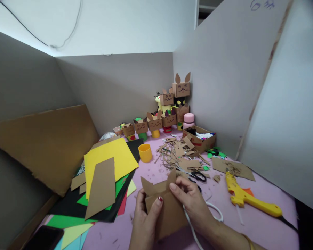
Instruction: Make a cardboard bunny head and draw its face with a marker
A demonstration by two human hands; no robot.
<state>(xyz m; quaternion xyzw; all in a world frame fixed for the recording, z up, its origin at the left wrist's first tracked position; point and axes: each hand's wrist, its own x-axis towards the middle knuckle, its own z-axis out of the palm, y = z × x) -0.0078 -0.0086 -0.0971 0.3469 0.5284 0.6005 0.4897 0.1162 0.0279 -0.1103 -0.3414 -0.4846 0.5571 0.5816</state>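
Fingers [178,189] of the left hand [144,222] and right hand [191,203] are pinched shut on the eared cardboard piece [169,215], held low over the pink counter [250,229]. It is judged light, stiff but easily creased, and is best gripped by its 2 side edges.

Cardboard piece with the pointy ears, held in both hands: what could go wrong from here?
1. The left hand and right hand pinch the cardboard piece near its pointed ears; a hard squeeze might crease or tear them.
2. A white cord runs under the right wrist; it could snag as that hand moves.
3. The scissors lie just beyond the hands, partly among cardboard scraps, so a blind reach might meet the blades.
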